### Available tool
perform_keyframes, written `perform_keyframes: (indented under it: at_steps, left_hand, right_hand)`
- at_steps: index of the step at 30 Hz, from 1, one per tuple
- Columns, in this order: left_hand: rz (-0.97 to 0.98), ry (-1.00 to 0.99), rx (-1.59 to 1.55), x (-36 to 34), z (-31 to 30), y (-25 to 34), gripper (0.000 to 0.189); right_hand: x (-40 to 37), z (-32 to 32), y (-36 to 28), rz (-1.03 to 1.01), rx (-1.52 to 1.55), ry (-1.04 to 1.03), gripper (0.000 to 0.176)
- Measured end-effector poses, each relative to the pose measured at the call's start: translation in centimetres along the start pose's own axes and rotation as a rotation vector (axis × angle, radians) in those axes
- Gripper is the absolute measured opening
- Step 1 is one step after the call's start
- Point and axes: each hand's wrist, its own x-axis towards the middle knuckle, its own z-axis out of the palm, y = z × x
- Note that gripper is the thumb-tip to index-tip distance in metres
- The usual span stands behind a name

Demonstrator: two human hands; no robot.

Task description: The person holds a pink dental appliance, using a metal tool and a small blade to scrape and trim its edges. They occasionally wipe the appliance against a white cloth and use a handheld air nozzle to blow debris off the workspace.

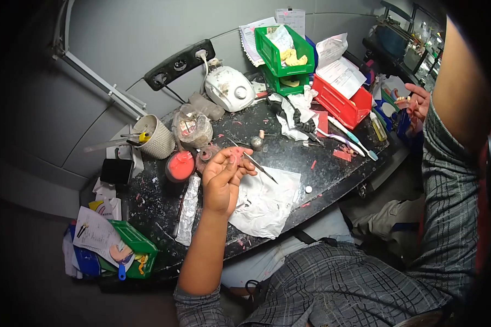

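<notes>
My left hand (219,188) is raised over the workbench, its fingers closed around a slim metal carving tool (263,169) and a small pink piece (238,155). The piece looks like denture wax, partly covered by the fingers. The tool's pointed end slants down to the right above a crumpled white tissue (267,207). Close by the hand are a red-pink wax tub (180,165) and a small round metal burner (257,144). My right forearm (463,82) rises past the top edge at the right, so my right hand is out of the picture.
Another person's hand (418,106) holds a denture with teeth at the right. Green bins (285,68), a red bin (338,103) and toothbrushes (346,136) line the back. A white machine (229,89), a holder with tools (158,139) and a foil-wrapped roll (188,212) stand leftward.
</notes>
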Motion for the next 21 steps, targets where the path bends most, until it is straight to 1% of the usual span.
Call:
perform_keyframes:
  at_steps: [11, 16, 18, 19, 21]
  left_hand:
    - [-0.017, 0.041, 0.008, 0.3, -0.1, 0.1, 0.026]
    - [-0.027, 0.048, -0.038, 0.0, -0.1, -0.2, 0.024]
    - [-0.020, 0.044, -0.040, 0.2, -0.5, 0.0, 0.024]
    - [-0.010, 0.035, -0.032, 0.1, -0.5, -0.1, 0.024]
    - [0.003, 0.041, -0.025, 0.1, -0.3, 0.0, 0.025]
  right_hand:
    - [0.3, -0.4, 0.7, 0.115, 0.023, -0.013, 0.049]
    - [0.0, 0.0, 0.7, 0.208, 0.071, -0.008, 0.052]
    - [-0.3, 0.4, 0.7, 0.279, 0.113, 0.008, 0.054]
    - [-0.5, 0.4, 0.7, 0.350, 0.146, 0.040, 0.054]
    - [-0.9, 1.4, 0.4, 0.617, 0.318, 0.154, 0.056]
